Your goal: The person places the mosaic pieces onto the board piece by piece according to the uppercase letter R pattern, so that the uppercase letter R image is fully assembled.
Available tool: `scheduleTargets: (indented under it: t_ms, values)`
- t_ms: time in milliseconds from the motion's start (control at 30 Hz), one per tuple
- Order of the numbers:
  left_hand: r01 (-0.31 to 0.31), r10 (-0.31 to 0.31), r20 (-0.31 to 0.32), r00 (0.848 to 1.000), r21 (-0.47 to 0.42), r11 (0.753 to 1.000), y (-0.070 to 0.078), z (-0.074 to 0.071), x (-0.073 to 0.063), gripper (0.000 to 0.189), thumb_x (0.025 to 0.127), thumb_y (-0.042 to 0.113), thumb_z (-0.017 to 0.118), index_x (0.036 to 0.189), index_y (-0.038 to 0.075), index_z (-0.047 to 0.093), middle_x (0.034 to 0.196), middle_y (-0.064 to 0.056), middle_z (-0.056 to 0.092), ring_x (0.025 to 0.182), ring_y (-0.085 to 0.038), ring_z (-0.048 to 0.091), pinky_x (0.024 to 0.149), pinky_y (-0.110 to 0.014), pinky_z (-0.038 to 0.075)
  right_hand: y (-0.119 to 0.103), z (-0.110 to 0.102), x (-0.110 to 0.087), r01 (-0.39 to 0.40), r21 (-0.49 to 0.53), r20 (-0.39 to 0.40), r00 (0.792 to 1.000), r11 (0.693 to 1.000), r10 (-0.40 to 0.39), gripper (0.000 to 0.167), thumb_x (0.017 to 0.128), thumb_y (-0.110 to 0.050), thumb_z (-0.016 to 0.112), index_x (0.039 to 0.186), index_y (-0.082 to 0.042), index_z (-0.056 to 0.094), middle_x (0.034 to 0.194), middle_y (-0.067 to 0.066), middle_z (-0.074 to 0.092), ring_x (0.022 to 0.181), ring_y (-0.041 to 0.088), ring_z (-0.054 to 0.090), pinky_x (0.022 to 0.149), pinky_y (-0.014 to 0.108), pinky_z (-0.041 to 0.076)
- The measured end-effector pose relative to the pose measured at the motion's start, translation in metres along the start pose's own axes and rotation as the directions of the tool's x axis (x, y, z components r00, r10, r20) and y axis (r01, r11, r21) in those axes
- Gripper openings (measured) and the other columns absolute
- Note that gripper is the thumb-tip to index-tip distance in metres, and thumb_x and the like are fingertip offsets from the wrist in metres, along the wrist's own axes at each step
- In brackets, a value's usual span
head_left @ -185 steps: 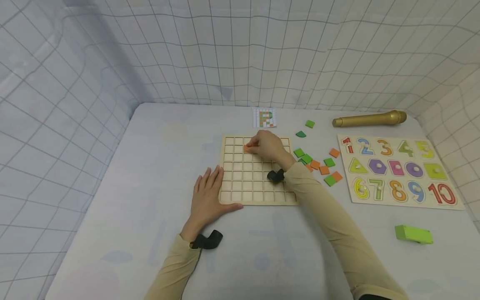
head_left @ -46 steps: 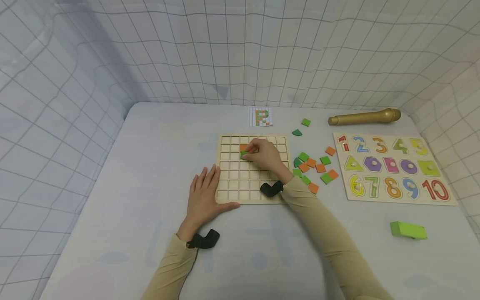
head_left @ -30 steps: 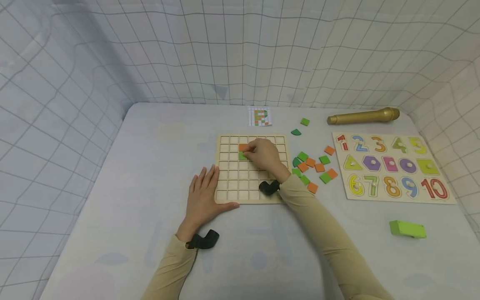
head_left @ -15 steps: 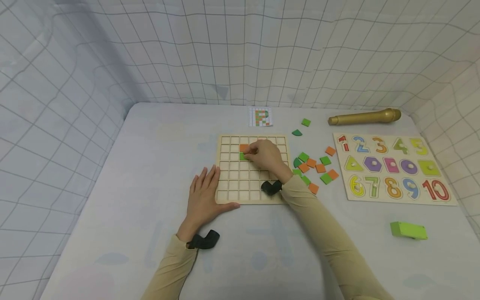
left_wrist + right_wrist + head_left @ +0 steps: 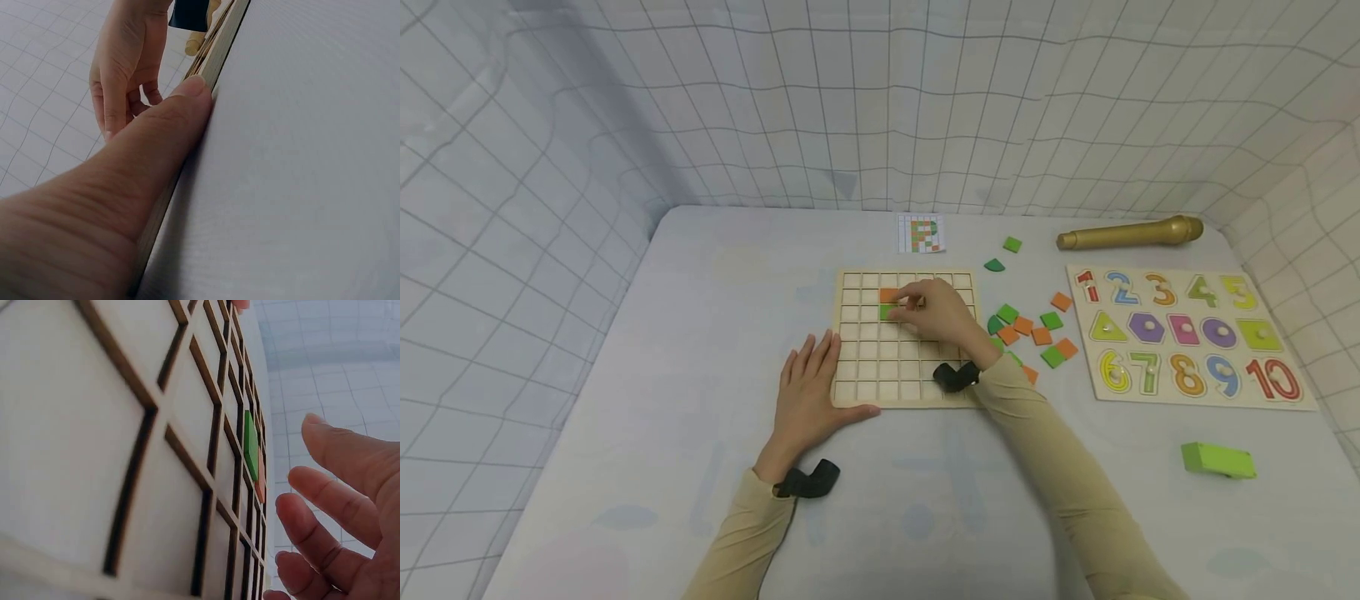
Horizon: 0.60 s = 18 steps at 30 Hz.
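Note:
In the head view a wooden grid board (image 5: 867,350) lies on the table. One orange square tile (image 5: 887,295) sits in its second row, with a green square tile (image 5: 886,312) in the cell right below. My right hand (image 5: 936,310) hovers just right of these two, thumb and fingers parted and holding nothing. The right wrist view shows a gap between the fingers and the green tile (image 5: 251,447). My left hand (image 5: 808,387) lies flat at the board's lower left corner, fingers along its left side and thumb (image 5: 165,131) against the near edge.
Several loose tiles (image 5: 1042,336) in orange and green lie right of the board. A pattern card (image 5: 921,233) stands behind it. Farther right are a number puzzle (image 5: 1187,342), a gold microphone (image 5: 1131,233) and a green block (image 5: 1217,460). A grid-patterned curtain (image 5: 880,125) borders the table.
Earlier my right hand was at the orange tile; since then a green tile has come into the cell below. Just now the fingers have let go and shifted right. The left hand stays put.

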<state>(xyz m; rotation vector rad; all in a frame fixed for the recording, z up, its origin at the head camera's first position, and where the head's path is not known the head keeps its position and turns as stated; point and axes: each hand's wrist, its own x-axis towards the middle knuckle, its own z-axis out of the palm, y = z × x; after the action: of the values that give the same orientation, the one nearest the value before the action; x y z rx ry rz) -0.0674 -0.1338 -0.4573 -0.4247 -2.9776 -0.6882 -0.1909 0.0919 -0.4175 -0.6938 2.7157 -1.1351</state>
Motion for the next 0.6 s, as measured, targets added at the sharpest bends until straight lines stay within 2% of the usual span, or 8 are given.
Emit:
scheduleTargets:
  t_ms: [133, 267, 367, 600]
  values:
    - [0.005, -0.005, 0.009, 1.0, 0.003, 1.0, 0.0, 0.001, 0.001, 0.119, 0.066, 0.07, 0.07, 0.151, 0.005, 0.019, 0.155, -0.011, 0.019, 0.143, -0.029, 0.006, 0.112, -0.046, 0.002, 0.007, -0.011, -0.008, 0.038, 0.039, -0.077, 0.996, 0.999, -0.035, 0.031, 0.088, -0.024, 0.071, 0.111, -0.003, 0.071, 0.08, 0.004, 0.065, 0.068, 0.02, 0.054, 0.063, 0.033, 0.044]
    - [0.003, -0.003, 0.011, 1.0, 0.007, 1.0, 0.0, 0.002, 0.001, 0.119, 0.066, 0.069, 0.07, 0.151, 0.005, 0.019, 0.155, -0.012, 0.018, 0.142, -0.03, 0.006, 0.112, -0.046, 0.002, 0.017, -0.025, -0.017, 0.045, 0.053, -0.166, 0.985, 0.998, -0.036, 0.034, 0.089, -0.023, 0.07, 0.115, -0.002, 0.068, 0.09, 0.009, 0.066, 0.083, 0.024, 0.056, 0.075, 0.036, 0.046]
    - [0.003, -0.003, 0.011, 1.0, 0.01, 1.0, -0.001, 0.002, 0.001, 0.119, 0.066, 0.069, 0.07, 0.151, 0.004, 0.019, 0.155, -0.012, 0.019, 0.142, -0.03, 0.007, 0.112, -0.047, 0.003, 0.024, -0.036, -0.026, 0.036, 0.052, -0.236, 0.971, 0.998, -0.023, 0.036, 0.089, -0.024, 0.069, 0.117, -0.002, 0.067, 0.099, 0.013, 0.066, 0.089, 0.027, 0.057, 0.076, 0.04, 0.046]
    - [0.0, 0.0, 0.01, 1.0, -0.009, 1.0, 0.001, -0.002, 0.001, 0.117, 0.066, 0.067, 0.071, 0.151, 0.003, 0.021, 0.155, -0.014, 0.021, 0.142, -0.032, 0.008, 0.112, -0.048, 0.004, 0.043, -0.063, -0.047, 0.024, 0.01, -0.377, 0.926, 1.0, -0.018, 0.038, 0.089, -0.021, 0.07, 0.12, 0.0, 0.064, 0.109, 0.017, 0.064, 0.092, 0.029, 0.058, 0.078, 0.044, 0.046]
